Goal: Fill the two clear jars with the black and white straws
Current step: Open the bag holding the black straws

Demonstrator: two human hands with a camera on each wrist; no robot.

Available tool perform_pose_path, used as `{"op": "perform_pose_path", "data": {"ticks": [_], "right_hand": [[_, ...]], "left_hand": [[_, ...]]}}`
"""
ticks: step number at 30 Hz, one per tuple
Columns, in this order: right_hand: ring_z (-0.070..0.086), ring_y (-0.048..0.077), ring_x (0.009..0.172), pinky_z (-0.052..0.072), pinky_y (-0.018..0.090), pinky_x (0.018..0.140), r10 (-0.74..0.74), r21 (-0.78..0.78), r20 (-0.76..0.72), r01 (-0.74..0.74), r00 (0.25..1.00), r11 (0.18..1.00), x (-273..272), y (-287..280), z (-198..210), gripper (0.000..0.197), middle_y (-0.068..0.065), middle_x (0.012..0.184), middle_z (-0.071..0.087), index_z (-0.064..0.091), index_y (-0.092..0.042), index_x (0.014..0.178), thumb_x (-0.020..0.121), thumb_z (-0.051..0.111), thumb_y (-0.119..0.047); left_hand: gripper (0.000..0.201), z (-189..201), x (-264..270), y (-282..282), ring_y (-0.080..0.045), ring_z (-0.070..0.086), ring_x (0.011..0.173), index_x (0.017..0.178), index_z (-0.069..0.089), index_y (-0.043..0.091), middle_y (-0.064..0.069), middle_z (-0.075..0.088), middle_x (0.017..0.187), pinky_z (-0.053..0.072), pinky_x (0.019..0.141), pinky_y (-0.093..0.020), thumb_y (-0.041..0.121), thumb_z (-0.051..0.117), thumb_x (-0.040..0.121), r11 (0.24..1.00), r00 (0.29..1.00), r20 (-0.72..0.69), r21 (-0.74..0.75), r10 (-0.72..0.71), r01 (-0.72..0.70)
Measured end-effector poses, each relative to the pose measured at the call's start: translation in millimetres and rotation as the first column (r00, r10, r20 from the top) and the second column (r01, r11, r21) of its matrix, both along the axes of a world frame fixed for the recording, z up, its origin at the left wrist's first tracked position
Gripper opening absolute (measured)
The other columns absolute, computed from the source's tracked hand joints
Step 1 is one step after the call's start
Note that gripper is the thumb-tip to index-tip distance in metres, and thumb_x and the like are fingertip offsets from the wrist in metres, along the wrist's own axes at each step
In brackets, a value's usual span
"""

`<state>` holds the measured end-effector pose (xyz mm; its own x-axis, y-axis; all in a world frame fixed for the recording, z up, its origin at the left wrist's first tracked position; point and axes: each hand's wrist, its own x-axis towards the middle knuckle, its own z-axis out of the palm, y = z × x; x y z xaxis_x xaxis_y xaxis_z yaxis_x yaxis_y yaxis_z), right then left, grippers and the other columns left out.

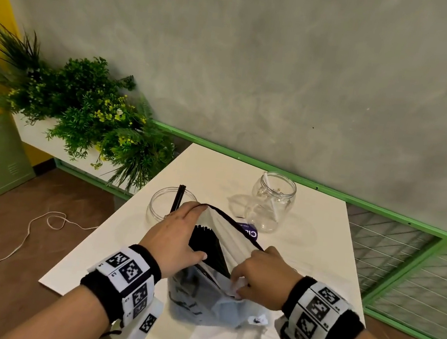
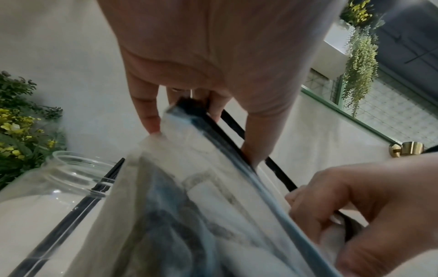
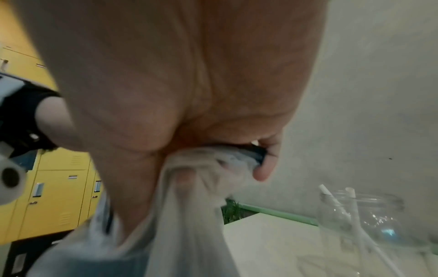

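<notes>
A white plastic bag [image 1: 213,301] with a black rim stands at the near edge of the white table [image 1: 216,168]. My left hand [image 1: 188,230] grips the far left rim; in the left wrist view its fingers [image 2: 147,120] pinch that rim. At the near right rim my right hand [image 1: 239,285] pinches bunched plastic [image 3: 189,215], so the mouth is spread wide. A bundle of black straws [image 1: 206,244] shows inside. The left clear jar [image 1: 163,204] holds a few black straws [image 1: 178,197]. The right clear jar [image 1: 270,204] holds white straws [image 3: 331,198].
A purple label [image 1: 248,232] lies under the bag's far side. Green plants [image 1: 87,111] stand off the table's left corner. A green rail [image 1: 328,187] runs behind along the grey wall. A white cord [image 1: 38,224] lies on the brown floor.
</notes>
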<state>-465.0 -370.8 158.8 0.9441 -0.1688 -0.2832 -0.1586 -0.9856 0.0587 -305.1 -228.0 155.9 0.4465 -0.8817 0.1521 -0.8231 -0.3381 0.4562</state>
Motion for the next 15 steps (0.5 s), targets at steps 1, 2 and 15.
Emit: {"op": "perform_pose_path", "data": {"ticks": [1,2,15], "right_hand": [[0.047,0.022,0.099,0.022,0.034,0.078,0.02,0.014,0.061,-0.021,0.998,1.0,-1,1,-4,0.017,-0.004,0.096,0.064,0.066,-0.028,0.101,0.088,0.055,-0.032],[0.047,0.022,0.096,0.023,0.034,0.077,0.046,0.033,0.127,-0.051,0.991,0.998,-3,1,-9,0.014,-0.004,0.096,0.06,0.067,-0.026,0.093,0.086,0.055,-0.029],[0.057,0.032,0.086,0.039,0.037,0.087,-0.087,0.03,0.192,0.082,0.978,0.996,-13,11,-25,0.034,0.01,0.086,0.066,0.054,-0.023,0.116,0.091,0.044,-0.043]], "left_hand": [[0.092,0,0,0,-0.013,0.031,0.136,0.148,0.017,0.022,0.008,0.018,0.152,0.024,0.108,-0.019,0.04,0.07,0.076,1.0,1.0,0.001,0.004,0.01,-0.01],[0.093,-1,1,-1,-0.014,0.029,0.137,0.149,0.015,0.021,0.007,0.018,0.153,0.023,0.11,-0.021,0.041,0.07,0.076,1.0,1.0,0.009,0.012,0.02,-0.02],[0.066,-7,3,-8,-0.025,0.053,0.116,0.147,0.023,0.02,-0.005,0.044,0.138,0.047,0.085,-0.031,0.012,0.045,0.085,0.98,0.993,-0.06,0.175,0.101,-0.089]]}}
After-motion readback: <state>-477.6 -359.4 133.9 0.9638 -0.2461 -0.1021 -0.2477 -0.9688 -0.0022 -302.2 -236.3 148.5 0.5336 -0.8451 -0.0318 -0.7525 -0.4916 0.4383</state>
